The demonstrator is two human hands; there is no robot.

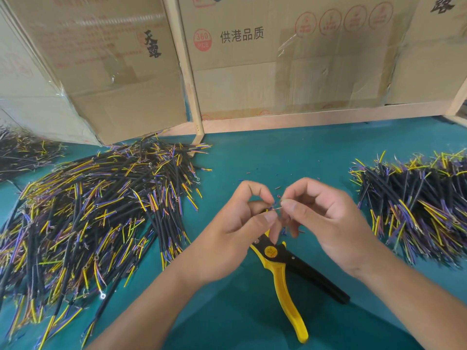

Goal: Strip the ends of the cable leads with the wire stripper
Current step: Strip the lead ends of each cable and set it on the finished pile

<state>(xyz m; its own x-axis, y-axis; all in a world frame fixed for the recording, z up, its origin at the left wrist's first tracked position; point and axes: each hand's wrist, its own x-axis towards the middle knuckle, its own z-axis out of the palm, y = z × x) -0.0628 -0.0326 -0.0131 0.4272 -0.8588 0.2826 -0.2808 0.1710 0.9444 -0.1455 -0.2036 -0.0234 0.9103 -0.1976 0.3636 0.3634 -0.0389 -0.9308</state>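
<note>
Here, both hands meet above the teal green table mat (278,157). The left hand (237,223) and the right hand (326,218) each pinch the thin coloured leads of one short black cable (274,209) between thumb and fingertips. The yellow-and-black wire stripper (283,271) lies untouched on the mat beneath them, handles spread. Heaps of black cables (88,215) flank both sides.
</note>
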